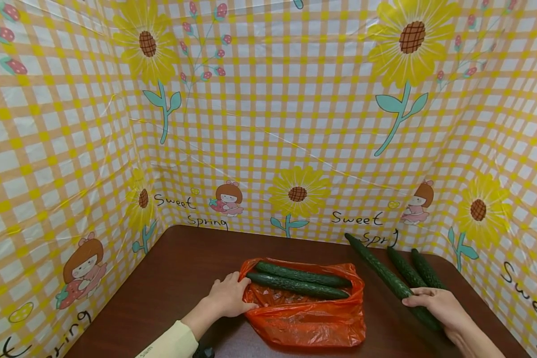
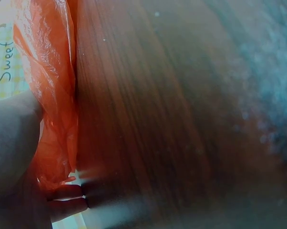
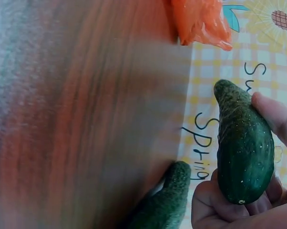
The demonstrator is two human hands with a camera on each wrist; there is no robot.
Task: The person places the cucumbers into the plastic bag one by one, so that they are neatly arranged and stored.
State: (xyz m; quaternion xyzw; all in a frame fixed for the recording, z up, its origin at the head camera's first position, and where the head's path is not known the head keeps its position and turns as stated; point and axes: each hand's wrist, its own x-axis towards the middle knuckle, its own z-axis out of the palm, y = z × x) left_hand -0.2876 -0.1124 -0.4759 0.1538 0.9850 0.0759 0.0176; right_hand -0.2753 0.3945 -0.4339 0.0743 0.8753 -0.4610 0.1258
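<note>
Brown table (image 1: 170, 278), right hand (image 1: 434, 304) curled around long cucumber (image 1: 378, 271), left hand (image 1: 228, 297) pinching orange bag (image 1: 313, 318).

I work at a makeshift home-style tabletop booth rather than a real kitchen. A dark brown wooden table (image 1: 170, 278) stands walled in on the left, right and far sides by a glossy checked plastic cloth (image 1: 268, 124) printed with sunflowers, cartoon girls and "Sweet Spring". Loose cucumbers (image 1: 407, 271) and an orange plastic bag (image 1: 309, 318) suggest household groceries.
</note>
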